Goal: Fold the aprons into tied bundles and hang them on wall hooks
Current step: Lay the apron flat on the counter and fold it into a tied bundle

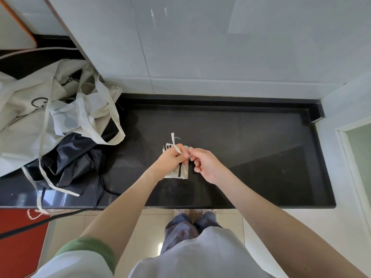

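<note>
A small folded cream apron bundle (181,173) with black stripes rests on the black counter (251,141), near its middle. My left hand (170,160) grips the top of the bundle and a cream strap (175,144) that sticks up over its fingers. My right hand (202,163) sits just right of it, thumb and forefinger pinching a strap at the bundle's top. The knot area is hidden between my fingers.
A heap of loose cream aprons (50,109) with long straps lies at the counter's left end. A black apron (70,159) sits under it, straps trailing over the front edge. A grey tiled wall (220,47) rises behind. No hooks are in view.
</note>
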Tool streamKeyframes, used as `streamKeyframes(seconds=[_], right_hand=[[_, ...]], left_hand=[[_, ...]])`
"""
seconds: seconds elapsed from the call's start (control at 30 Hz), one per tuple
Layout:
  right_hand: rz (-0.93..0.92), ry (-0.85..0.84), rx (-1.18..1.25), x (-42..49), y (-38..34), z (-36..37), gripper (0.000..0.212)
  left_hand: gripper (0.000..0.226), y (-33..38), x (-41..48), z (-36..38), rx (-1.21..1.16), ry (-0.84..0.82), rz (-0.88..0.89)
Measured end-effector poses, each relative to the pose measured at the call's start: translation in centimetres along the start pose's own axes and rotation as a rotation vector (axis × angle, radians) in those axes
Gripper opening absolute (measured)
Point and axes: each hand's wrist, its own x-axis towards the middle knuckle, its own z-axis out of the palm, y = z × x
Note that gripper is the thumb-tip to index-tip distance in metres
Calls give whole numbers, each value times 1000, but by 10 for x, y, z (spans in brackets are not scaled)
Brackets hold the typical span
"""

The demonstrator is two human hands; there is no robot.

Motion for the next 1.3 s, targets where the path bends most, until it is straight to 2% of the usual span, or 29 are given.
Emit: streamKeyframes(seconds=[0.1, 0.27, 0.37, 0.5, 0.67, 0.77, 0.87, 1.0, 1.03, 1.13, 1.2, 1.3], right_hand=[[-45, 34, -140, 2, 2, 1, 14], [-63, 71, -23, 3, -2, -1, 13], [-13, 38, -135, 5, -1, -3, 14], [74, -19, -272, 5, -2, -4, 28], [99, -54, -106, 8, -2, -7, 20], [61, -30, -49, 11, -3, -7, 28], [-52, 51, 55, 13, -4, -3, 29], [-136, 78, 404, 12, -5, 2, 24], [-128, 75, 502, 12, -5, 3, 25], [-118, 90, 712, 16, -1, 8, 28], [-127, 76, 807, 18, 3, 9, 31], [-148, 115, 713, 19, 6, 0, 34]], left_hand=[[15, -1, 0, -1, 48, -9, -7], [15, -3, -3, -1, -8, -15, 14], [14, -3, -3, -1, -20, -26, 33], [13, -3, -4, -2, -83, -38, 53], [15, -1, -3, -3, -86, -71, 40], [23, 0, -5, -3, -178, -83, 24], [43, -1, -5, -6, -206, -14, -31], [55, 8, 1, 1, -183, 118, -165], [55, 11, 0, 3, -231, 152, -182], [59, -3, 2, 1, -616, 80, -12], [63, -12, -3, -8, -832, 67, -29], [57, -19, -3, -11, -885, 112, -52]])
